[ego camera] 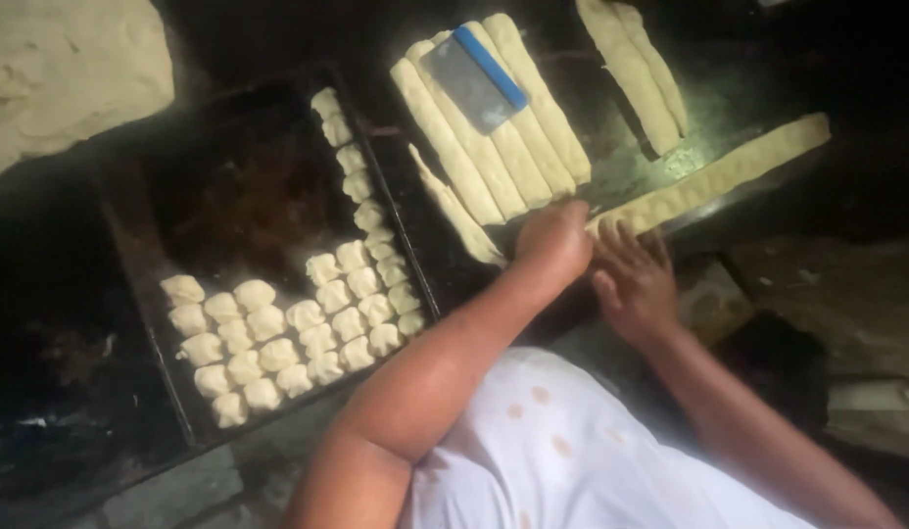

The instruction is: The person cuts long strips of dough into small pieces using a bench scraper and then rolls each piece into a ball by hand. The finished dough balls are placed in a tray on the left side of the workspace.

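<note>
At the table edge, the left hand (555,240) is hiding the near end of a long pale dough rope (714,176), its grip unclear. Beside it, the right hand (633,284) is lying open, fingers spread on the rope.

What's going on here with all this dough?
A person is working a long dough roll on a dark table, the left hand and right hand both at its near end. Beside it lie several more rolls with a blue-handled scraper resting on them. A dark baking tray to the left is partly filled with small cut dough pieces.
</note>
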